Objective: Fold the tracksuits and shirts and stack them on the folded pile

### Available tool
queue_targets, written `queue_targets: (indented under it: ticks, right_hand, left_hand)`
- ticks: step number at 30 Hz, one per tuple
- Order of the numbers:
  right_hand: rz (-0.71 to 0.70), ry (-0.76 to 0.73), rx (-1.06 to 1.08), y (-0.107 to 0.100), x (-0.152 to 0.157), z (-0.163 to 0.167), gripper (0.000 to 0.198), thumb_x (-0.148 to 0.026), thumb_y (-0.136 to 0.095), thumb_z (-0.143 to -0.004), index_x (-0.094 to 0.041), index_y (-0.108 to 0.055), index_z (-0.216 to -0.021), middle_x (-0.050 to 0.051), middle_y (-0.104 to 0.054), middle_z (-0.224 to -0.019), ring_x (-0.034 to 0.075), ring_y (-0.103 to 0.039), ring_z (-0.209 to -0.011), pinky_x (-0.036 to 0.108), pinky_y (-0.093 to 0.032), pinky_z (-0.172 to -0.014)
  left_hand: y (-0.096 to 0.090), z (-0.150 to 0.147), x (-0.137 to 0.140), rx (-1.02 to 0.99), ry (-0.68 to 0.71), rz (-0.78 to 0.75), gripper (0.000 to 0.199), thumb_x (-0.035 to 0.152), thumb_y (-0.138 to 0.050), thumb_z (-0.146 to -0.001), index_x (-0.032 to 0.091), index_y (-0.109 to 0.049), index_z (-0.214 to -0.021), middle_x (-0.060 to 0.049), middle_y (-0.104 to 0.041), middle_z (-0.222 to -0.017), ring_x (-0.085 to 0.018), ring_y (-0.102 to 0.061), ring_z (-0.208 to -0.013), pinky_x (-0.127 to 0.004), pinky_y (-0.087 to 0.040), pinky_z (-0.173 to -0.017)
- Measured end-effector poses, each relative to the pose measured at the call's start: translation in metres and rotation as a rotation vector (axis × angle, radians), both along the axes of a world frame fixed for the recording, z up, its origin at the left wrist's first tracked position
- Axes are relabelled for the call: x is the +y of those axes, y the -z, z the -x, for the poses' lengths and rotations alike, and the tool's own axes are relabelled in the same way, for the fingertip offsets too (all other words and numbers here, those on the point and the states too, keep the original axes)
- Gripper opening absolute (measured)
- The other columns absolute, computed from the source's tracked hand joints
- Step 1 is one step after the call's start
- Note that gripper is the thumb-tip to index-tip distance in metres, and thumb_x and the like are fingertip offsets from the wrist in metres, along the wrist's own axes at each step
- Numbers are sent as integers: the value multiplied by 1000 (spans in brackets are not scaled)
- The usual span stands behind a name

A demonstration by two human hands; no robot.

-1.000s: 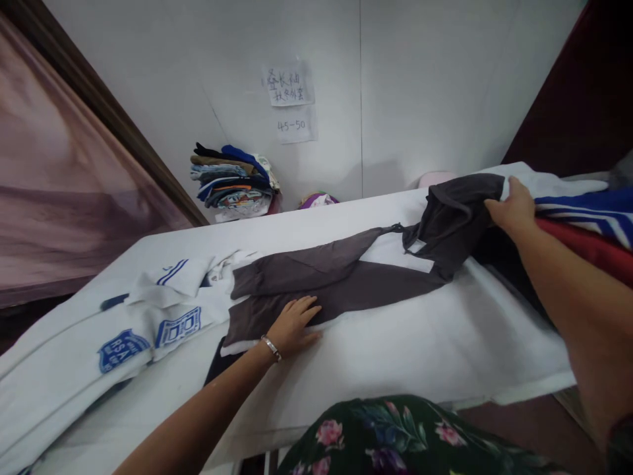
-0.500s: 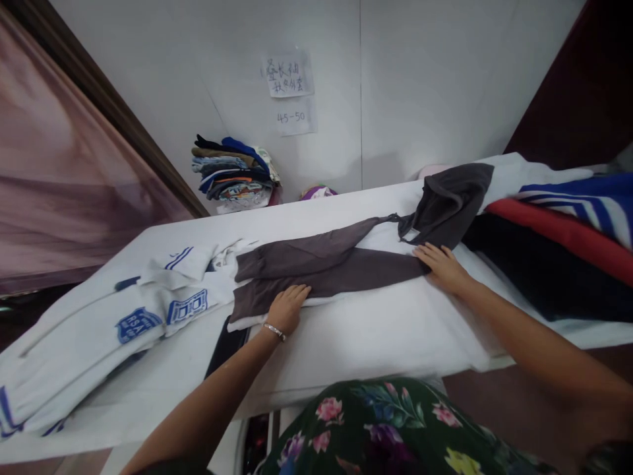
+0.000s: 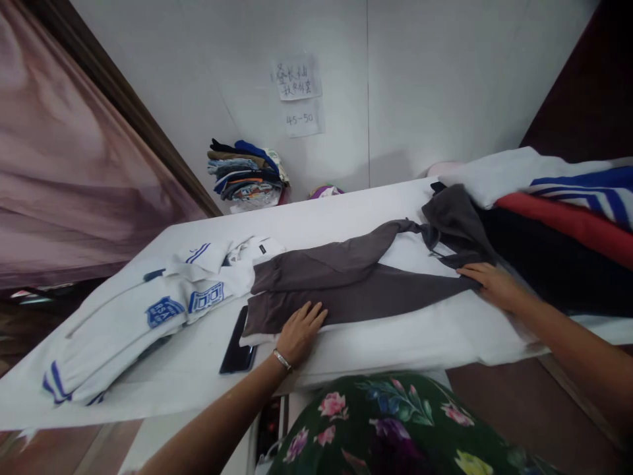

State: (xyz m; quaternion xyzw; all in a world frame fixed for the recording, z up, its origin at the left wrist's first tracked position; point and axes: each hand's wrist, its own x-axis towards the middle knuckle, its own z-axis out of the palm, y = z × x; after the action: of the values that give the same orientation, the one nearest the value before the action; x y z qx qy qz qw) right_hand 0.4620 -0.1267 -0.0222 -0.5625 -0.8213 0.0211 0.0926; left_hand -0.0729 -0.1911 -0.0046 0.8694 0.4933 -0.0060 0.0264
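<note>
A dark grey hooded jacket (image 3: 341, 277) with white parts lies lengthwise across the white-covered table. Its hood (image 3: 457, 211) is at the right end, against a pile of clothes. Flat on the near edge of the jacket's lower end rests my left hand (image 3: 299, 333), fingers spread. My right hand (image 3: 487, 284) lies on the grey cloth just below the hood, fingers stretched out over it. A black phone (image 3: 238, 349) sits left of my left hand, partly covered by the hem.
A white jacket with blue badges (image 3: 113, 333) lies on the table's left side. Red, black and blue-striped clothes (image 3: 564, 257) are heaped at the right. Behind the table stands a folded clothes stack (image 3: 247, 175), below paper notes (image 3: 299, 92) on the wall.
My right hand has moved right along the jacket. The hood, raised before, has dropped and lies flatter to the right. My left hand stays at the lower end; the view has shifted slightly.
</note>
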Motion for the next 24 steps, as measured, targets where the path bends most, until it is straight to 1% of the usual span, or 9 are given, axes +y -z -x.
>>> queue_targets:
  ticks: [3,6,8,10,13,15,17,19,24]
  right_hand:
    - [43,66,75,5,-18,5,59,-10,-43,-66,-16,-59,-123,13,-55,-130,27,-50,-122,37,-38,-102]
    - [46,46,140,2,-25,22,67,-14,-44,-62,-17,-53,-128,12,-50,-136,29,-41,-130,44,-31,-109]
    - [13,-36,222,5,-28,35,66,-19,-45,-66,-26,-50,-132,7,-46,-141,28,-35,-133,46,-25,-112]
    - [5,-109,293,17,-31,46,63,-28,-49,-71,-41,-46,-132,1,-45,-141,27,-36,-132,46,-27,-111]
    - [1,-124,338,40,-34,52,65,-35,-52,-71,-60,-37,-129,-4,-50,-136,29,-42,-127,51,-33,-106]
    - [-47,-108,344,47,-34,55,66,-36,-52,-70,-66,-34,-126,-4,-52,-133,31,-43,-126,56,-30,-106]
    - [-110,-101,356,45,-35,64,66,-37,-50,-69,-69,-34,-124,-5,-53,-131,31,-40,-127,58,-25,-107]
    - [-132,-130,387,33,-36,82,65,-37,-49,-69,-70,-34,-124,-7,-54,-130,29,-38,-129,55,-23,-110]
    - [-60,-247,380,6,-34,145,59,-41,-48,-74,-69,-32,-125,-14,-51,-132,26,-39,-129,51,-26,-112]
  left_hand:
    - [5,0,-7,-5,2,9,71,-3,-40,-70,22,-45,-136,-5,-40,-145,-24,-31,-136,-42,-34,-107]
    - [0,5,-14,-16,-41,-1,69,-1,-42,-70,20,-45,-135,-6,-41,-144,-24,-33,-134,-46,-27,-110]
    - [-6,9,-21,-27,-104,-20,65,2,-44,-72,20,-46,-134,-7,-44,-142,-25,-36,-133,-49,-23,-111]
    - [-10,13,-29,-52,-157,-39,63,5,-47,-72,20,-47,-133,-8,-47,-140,-25,-37,-132,-51,-20,-112]
    - [-17,22,-40,-127,-197,-65,56,13,-51,-76,22,-50,-131,-7,-51,-136,-23,-39,-130,-50,-16,-113]
    - [-22,31,-43,-199,-241,-87,47,22,-54,-79,22,-54,-126,-7,-55,-132,-23,-43,-127,-50,-20,-112]
    - [-27,42,-42,-270,-342,-135,38,27,-53,-82,23,-58,-120,-7,-60,-126,-23,-49,-121,-47,-28,-108]
    - [-32,54,-37,-297,-487,-193,32,24,-50,-85,23,-61,-114,-6,-63,-119,-21,-54,-113,-43,-36,-102]
    - [-37,77,-16,-148,-779,-211,28,29,-48,-87,21,-62,-110,-7,-65,-113,-24,-57,-104,-37,-43,-90]
